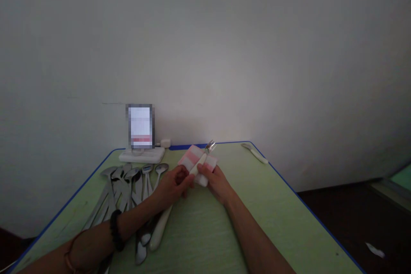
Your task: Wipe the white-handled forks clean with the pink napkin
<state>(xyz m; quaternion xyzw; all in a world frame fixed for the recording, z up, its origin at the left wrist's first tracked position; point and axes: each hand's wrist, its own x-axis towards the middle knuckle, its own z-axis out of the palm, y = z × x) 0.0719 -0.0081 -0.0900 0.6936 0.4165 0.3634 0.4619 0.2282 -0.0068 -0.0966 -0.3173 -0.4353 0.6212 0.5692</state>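
Observation:
A fork (199,163) with a white handle and metal tines is held over the middle of the table, tines pointing up and away. My left hand (175,185) is closed around the lower end of its handle. With the thumb pressed on the handle, my right hand (217,180) grips the fork through a pink-and-white cloth (192,154), which lies spread behind and under the handle. Beneath my left hand another white handle (160,229) rests on the table, its far end hidden. Several metal spoons (131,175) are heaped beside my left forearm, which partly covers them.
A lit phone-like screen (140,126) stands on a white base (141,155) at the back left, near a white plug (165,143). One white-handled utensil (257,155) lies at the back right edge. The green table (272,214) has a blue rim against the wall.

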